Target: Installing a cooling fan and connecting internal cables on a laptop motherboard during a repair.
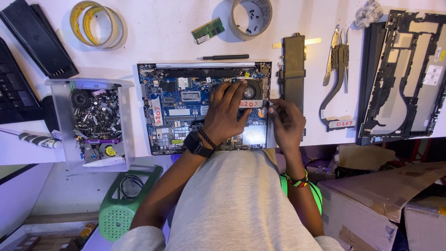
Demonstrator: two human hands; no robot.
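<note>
Blue circuit board point(186, 100) sits in the opened laptop base point(204, 108) at the table point(158, 37) edge. Left hand point(226, 113) lies on it, fingers spread toward the fan point(251, 91). Right hand point(287, 122) at the base's right edge, fingertips pinched together; can't tell on what.

The table point(162, 37) is white. On it, the opened laptop point(186, 107) shows a blue circuit board with black chips and white labels marked in red. Far from it lie a small green memory card point(207, 30), a black screwdriver point(223, 57), a yellowish roll of tape point(95, 23) at the left and a grey-brown roll point(251, 17). The battery point(293, 65) at the right is black, as is the laptop cover point(402, 74) beyond it. The left hand point(226, 114) wears a black watch; the right hand point(287, 123) has a beaded wristband of red, green and black. The stool point(123, 204) near the left is green.
</note>
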